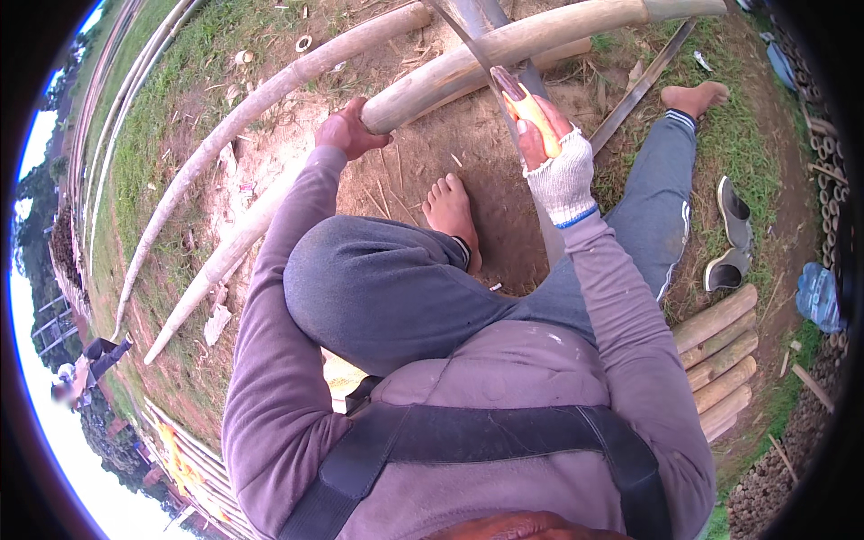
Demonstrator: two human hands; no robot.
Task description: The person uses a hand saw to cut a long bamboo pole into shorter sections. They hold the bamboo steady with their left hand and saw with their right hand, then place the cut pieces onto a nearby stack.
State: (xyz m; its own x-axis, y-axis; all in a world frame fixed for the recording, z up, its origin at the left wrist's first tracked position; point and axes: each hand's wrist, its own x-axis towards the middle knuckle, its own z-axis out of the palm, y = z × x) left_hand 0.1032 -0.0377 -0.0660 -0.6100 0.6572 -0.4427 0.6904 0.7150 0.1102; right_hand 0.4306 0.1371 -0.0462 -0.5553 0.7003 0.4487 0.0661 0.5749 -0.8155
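Observation:
A thick bamboo pole (531, 42) crosses the upper middle, resting over a grey bar (533, 83). My bare left hand (345, 130) is closed around the pole's near left end, thumb on the lower side. My right hand (556, 160), in a white knitted glove with a blue cuff edge, grips the orange handle (536, 117) of a hand saw. The saw's thin blade (470, 43) runs up and left across the pole. Whether its teeth are in the bamboo I cannot tell.
Long bamboo poles (236, 115) lie on the grass and dirt at left. My bare foot (450, 214) is below the pole. Black sandals (731, 236), cut bamboo pieces (720, 355) and a blue plastic bottle (817, 295) lie right. Another person (87, 371) is far left.

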